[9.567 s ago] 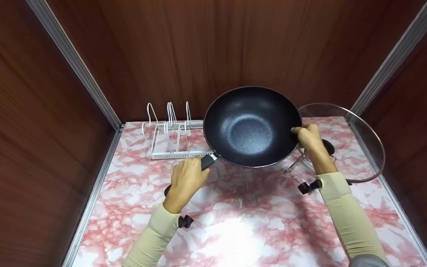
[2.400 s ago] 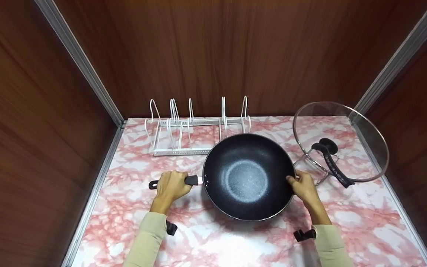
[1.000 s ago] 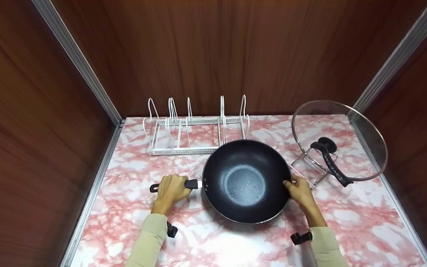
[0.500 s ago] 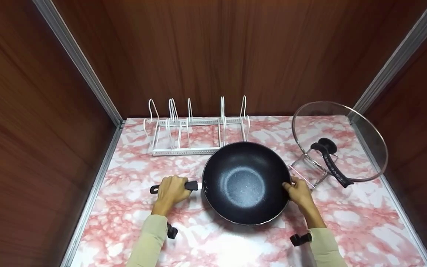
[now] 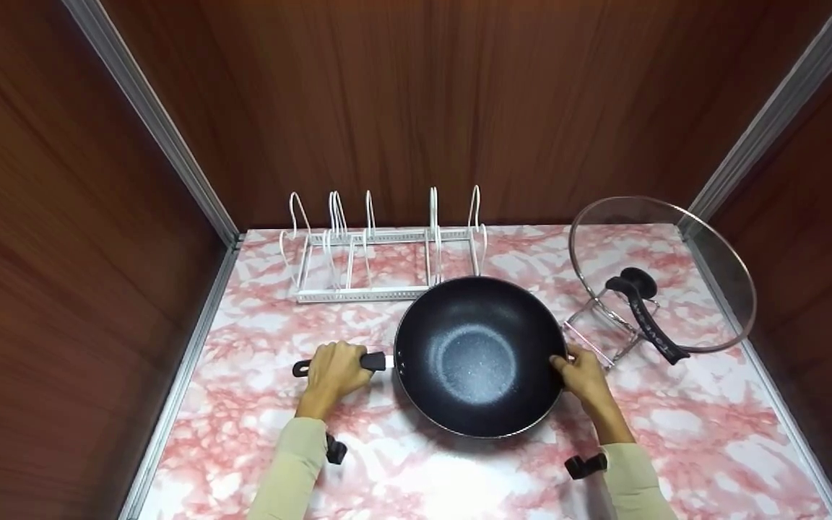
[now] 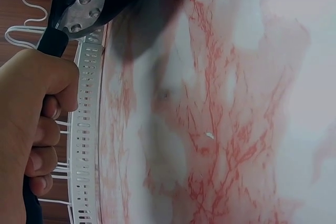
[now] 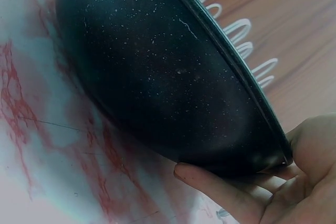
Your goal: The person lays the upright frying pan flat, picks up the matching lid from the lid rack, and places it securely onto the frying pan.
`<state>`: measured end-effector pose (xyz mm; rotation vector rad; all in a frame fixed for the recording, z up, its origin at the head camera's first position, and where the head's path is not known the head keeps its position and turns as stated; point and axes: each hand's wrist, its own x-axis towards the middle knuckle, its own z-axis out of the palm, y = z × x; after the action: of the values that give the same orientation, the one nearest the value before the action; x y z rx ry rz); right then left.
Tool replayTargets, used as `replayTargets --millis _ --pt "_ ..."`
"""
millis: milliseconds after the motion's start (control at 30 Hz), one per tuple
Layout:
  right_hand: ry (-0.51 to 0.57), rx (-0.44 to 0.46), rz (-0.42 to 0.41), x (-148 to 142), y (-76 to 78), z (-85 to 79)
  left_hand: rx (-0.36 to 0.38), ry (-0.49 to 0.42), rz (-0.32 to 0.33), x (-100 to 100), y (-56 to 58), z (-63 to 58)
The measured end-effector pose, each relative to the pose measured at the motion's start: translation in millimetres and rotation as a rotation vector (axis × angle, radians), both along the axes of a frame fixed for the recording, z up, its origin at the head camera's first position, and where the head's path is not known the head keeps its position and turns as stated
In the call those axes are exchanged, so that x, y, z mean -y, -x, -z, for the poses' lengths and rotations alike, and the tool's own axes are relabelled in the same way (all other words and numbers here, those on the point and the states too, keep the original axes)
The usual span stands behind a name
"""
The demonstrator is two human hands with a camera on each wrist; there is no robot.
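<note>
A black non-stick wok (image 5: 479, 361) faces up toward the head camera, low over the marbled table. My left hand (image 5: 336, 370) grips its black handle (image 5: 374, 361); the curled fingers show in the left wrist view around that handle. On the opposite side my right hand (image 5: 583, 374) holds the rim, thumb on the inner face and the other fingers beneath. In the right wrist view the speckled outer wall (image 7: 157, 72) of the wok fills the middle, with a finger extended under it.
Behind the wok stands a white wire rack (image 5: 362, 295) with several upright loops, close to the brown back wall (image 5: 416, 108). At the right a glass lid (image 5: 712, 289) with a black handle (image 5: 647, 321) leans on a small wire stand (image 5: 589, 343). Side walls enclose the table.
Since the oldest frame, both hands have brought the wok down and toward the front from beside the rack, uncovering the rack's right part. Over the last half second almost nothing moves.
</note>
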<state>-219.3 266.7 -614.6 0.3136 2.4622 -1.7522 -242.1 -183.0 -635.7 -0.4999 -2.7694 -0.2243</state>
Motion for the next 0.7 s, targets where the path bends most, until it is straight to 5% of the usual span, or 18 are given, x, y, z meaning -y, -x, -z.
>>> replayTargets --millis 700 --pt "0.087 0.054 -0.014 -5.0 0.2 7.6 0.028 0.019 0.016 -2.8 1.7 -10.4"
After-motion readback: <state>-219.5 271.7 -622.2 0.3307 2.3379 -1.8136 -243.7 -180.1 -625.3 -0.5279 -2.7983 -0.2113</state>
